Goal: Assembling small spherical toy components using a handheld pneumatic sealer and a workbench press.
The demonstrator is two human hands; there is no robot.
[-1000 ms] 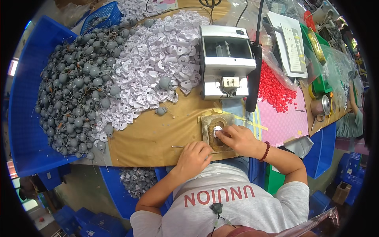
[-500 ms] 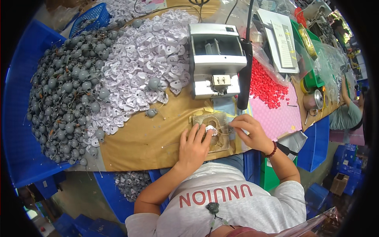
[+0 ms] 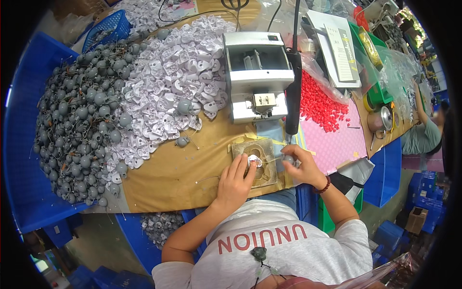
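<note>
A square jig board with a hollowed middle lies in front of me. In its hollow sits a small white plastic piece. My left hand rests over the board's left side, its thumb and fingertips closed at the white piece. Just off the board's right edge, my right hand is closed on a grey ball-shaped part, partly covered by the fingers. A thin wire seems to run from that part toward the white piece.
Grey ball parts with wires heap at the left, beside a pile of white plastic pieces. A white-and-grey machine stands beyond the jig. Red pieces lie on a pink sheet at the right. Another person's arm shows far right.
My right hand has come down slightly, and the grey ball part now shows in its fingers. My left fingers have drawn closer together at the white piece.
</note>
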